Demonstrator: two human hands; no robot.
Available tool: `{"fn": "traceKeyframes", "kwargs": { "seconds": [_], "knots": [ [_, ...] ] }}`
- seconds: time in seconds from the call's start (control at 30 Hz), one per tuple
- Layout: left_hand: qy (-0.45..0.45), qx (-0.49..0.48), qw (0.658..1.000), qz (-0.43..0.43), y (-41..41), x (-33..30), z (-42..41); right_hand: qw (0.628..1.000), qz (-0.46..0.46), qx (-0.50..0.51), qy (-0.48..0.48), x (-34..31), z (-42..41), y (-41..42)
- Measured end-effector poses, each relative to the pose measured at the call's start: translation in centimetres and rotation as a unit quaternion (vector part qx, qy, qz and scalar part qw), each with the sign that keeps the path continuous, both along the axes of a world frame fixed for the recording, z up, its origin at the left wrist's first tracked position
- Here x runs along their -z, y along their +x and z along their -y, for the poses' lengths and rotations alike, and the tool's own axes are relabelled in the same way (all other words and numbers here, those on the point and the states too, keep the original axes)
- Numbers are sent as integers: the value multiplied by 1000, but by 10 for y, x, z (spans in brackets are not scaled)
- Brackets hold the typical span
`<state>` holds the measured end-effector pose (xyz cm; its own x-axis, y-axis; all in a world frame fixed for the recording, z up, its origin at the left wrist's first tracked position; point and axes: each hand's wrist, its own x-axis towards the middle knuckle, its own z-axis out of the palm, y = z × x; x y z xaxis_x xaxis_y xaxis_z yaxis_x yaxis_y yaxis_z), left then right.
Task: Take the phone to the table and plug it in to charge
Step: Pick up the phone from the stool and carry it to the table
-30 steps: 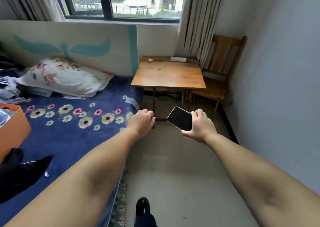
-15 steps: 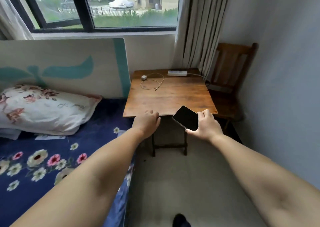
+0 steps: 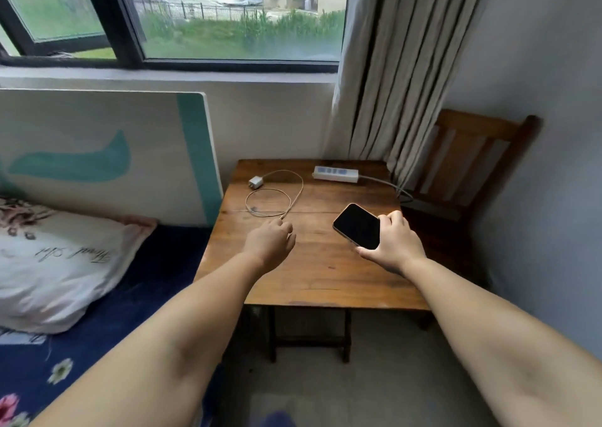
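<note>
My right hand (image 3: 395, 246) grips a black phone (image 3: 357, 226), screen up, over the right half of the small wooden table (image 3: 312, 280). My left hand (image 3: 270, 242) hovers over the table's left half with its fingers curled and nothing in them, just short of the loose end of a pale charging cable (image 3: 277, 195). The cable loops back to a small white charger block (image 3: 255, 182) near the far left corner. A white power strip (image 3: 335, 174) lies along the table's far edge.
A wooden chair (image 3: 462, 166) stands in the corner to the right of the table, under a grey curtain (image 3: 391, 84). The bed with a blue floral cover (image 3: 136, 303) and a white pillow (image 3: 58, 270) borders the table on the left.
I have walked up to the table. Both hands, which were short of its front edge, are over the tabletop, the phone still in my right hand.
</note>
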<state>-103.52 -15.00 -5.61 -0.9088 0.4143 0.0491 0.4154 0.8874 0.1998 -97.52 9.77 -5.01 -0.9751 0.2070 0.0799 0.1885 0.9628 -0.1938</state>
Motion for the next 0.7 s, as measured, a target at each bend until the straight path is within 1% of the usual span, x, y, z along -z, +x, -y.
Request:
{"fn": "traceKeyframes", "kwargs": {
  "seconds": [0.13,0.23,0.37,0.4,0.43,0.6,0.7],
  "knots": [
    [-3,-12,1000,20,-59,16,-13,1000,26,-5,-7,15,-16,-53],
    [-5,7,1000,26,-115,36,-34,999,45,6,-19,36,-31,-103],
    [-3,26,998,55,-183,67,-60,997,69,29,-29,63,-48,-166],
    [-9,32,996,77,-213,80,-70,995,84,48,-39,74,-55,-193],
    [-2,31,996,85,-216,88,-72,993,88,54,-49,78,-55,-197],
    [-15,48,988,148,-297,144,-101,982,126,113,-83,123,-70,-266],
    [-1,52,987,155,-319,178,-114,979,126,143,-75,155,-73,-284]
  ]
}}
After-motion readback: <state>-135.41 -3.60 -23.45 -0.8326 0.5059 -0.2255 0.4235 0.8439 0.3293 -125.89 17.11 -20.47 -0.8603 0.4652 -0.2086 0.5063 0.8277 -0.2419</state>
